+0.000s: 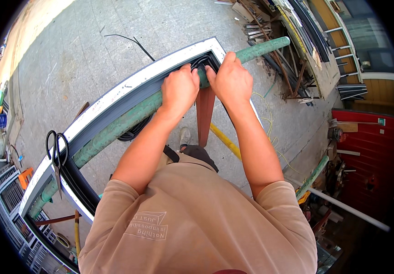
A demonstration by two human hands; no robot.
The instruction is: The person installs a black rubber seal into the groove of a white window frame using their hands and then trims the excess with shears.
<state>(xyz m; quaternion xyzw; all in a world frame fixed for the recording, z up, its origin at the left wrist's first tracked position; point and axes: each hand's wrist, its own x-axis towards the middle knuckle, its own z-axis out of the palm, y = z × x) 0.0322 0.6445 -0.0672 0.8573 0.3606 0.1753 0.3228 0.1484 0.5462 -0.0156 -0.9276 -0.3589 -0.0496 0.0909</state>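
Note:
A large white frame (132,81) with a dark inner channel lies across green pipes (119,125). At its far right corner, a black rubber strip (200,60) bends into a loop inside the channel. My left hand (181,89) is closed on the strip, its thumb and fingers pressed together just left of the corner. On the other side, my right hand (231,80) pinches the strip, with the thumb pointing in toward the corner. The fingertips partly hide the strip. Black-handled scissors (57,153) rest on the frame's left crossbar.
Under the frame stand a reddish-brown support (204,116) and a yellow bar (225,141). Coiled black strip (135,131) lies on the floor below, and a loose black piece (137,42) lies beyond the frame. Scrap lengths (281,68) are piled at the right, near a red panel (370,155).

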